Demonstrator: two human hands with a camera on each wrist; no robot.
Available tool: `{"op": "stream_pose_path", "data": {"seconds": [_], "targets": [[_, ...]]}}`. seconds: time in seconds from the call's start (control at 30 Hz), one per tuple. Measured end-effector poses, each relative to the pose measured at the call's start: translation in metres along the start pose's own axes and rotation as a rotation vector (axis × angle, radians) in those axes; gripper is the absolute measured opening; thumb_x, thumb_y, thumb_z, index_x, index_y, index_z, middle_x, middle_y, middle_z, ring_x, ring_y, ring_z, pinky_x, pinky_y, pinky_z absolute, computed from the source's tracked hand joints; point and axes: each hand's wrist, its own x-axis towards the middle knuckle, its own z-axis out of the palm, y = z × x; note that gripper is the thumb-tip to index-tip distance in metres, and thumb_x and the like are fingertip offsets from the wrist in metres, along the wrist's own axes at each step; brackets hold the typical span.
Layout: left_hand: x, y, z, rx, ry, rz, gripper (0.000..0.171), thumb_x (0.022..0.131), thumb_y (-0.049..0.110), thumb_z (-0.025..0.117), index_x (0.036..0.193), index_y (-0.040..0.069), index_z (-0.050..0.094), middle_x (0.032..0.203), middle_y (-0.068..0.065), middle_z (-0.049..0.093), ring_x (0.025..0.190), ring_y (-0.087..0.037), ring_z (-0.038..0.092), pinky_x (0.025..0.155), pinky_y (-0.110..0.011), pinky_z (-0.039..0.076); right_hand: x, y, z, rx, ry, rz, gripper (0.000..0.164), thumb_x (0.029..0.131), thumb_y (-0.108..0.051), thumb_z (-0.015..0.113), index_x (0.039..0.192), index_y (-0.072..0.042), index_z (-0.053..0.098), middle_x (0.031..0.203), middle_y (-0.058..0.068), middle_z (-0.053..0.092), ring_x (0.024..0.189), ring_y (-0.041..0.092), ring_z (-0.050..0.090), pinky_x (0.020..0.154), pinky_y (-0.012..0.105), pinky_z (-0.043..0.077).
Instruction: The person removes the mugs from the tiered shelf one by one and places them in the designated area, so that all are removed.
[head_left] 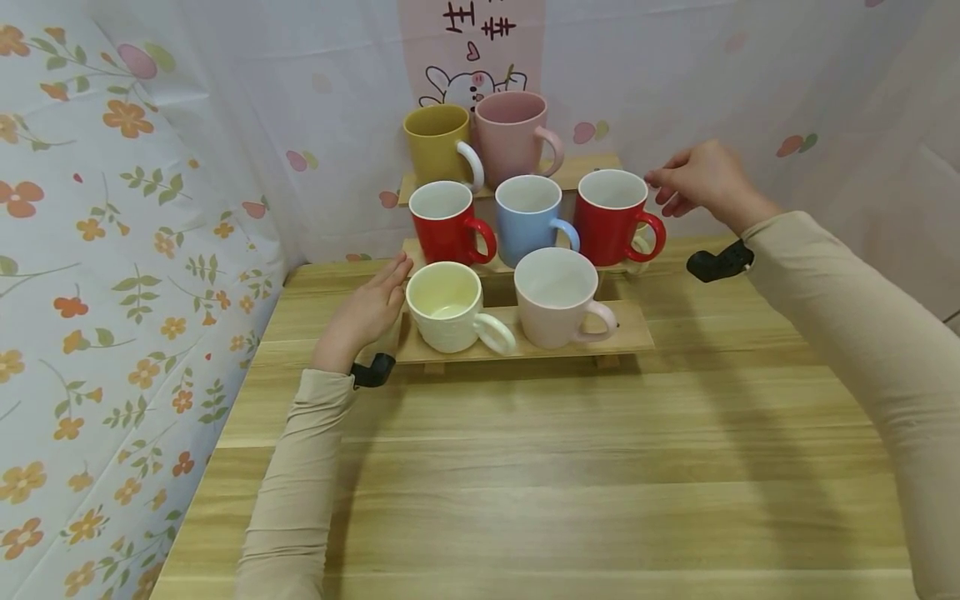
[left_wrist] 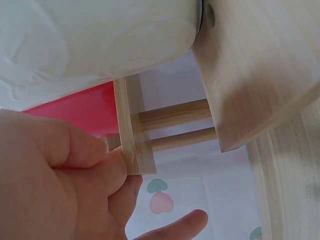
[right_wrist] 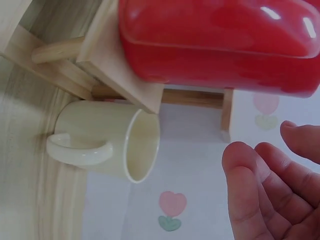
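At the left end of the tiered wooden rack (head_left: pixel 641 329), my left hand (head_left: pixel 369 307) grips the end of the middle board (left_wrist: pixel 129 125) between thumb and fingers. A pale yellow mug (head_left: pixel 444 315) stands on the front board beside it, and a red mug (head_left: pixel 437 237) on the middle board. My right hand (head_left: pixel 705 183) hovers beside the right red mug (head_left: pixel 603 225), fingers loosely bent and holding nothing. Below it, a cream mug (right_wrist: pixel 95 132) stands on the table, partly hidden by the red mug in the head view.
A light blue mug (head_left: pixel 527 225) stands between the red ones. The front board also bears a pale pink mug (head_left: pixel 551 300). Up on the top board are a mustard mug (head_left: pixel 437 150) and a pink mug (head_left: pixel 510 142). Patterned cloth (head_left: pixel 300 108) hangs behind the wooden table (head_left: pixel 562 483).
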Motion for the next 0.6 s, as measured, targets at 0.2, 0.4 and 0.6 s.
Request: {"op": "stream_pose_path", "data": {"seconds": [0.2,0.4,0.6], "targets": [[0.001,-0.002,0.001,-0.006,0.005,-0.001,0.051,0.104,0.024,0.022,0.154,0.015,0.016,0.162,-0.002,0.009,0.145,-0.030,0.021,0.116,-0.050,0.024,0.002,-0.007,-0.004,-0.007,0.001,-0.007,0.056,0.093,-0.038,0.058,0.122,0.009,0.058,0.066,-0.003,0.064,0.057,0.010,0.067,0.057,0.023,0.057],[0.001,-0.004,0.003,-0.006,0.011,0.009,0.051,0.104,0.022,0.022,0.154,0.013,0.016,0.162,-0.004,0.010,0.145,-0.031,0.022,0.116,-0.050,0.023,0.000,-0.013,-0.004,-0.023,0.003,-0.014,0.056,0.093,-0.038,0.058,0.123,0.009,0.057,0.069,-0.002,0.066,0.058,0.008,0.066,0.059,0.025,0.058],[0.001,-0.003,0.003,-0.005,0.016,0.014,0.051,0.104,0.022,0.023,0.154,0.012,0.017,0.162,-0.004,0.011,0.145,-0.030,0.022,0.116,-0.050,0.023,-0.002,-0.021,-0.006,-0.057,0.009,-0.016,0.056,0.094,-0.039,0.056,0.125,0.008,0.057,0.071,0.001,0.067,0.059,0.009,0.067,0.059,0.024,0.057]]}}
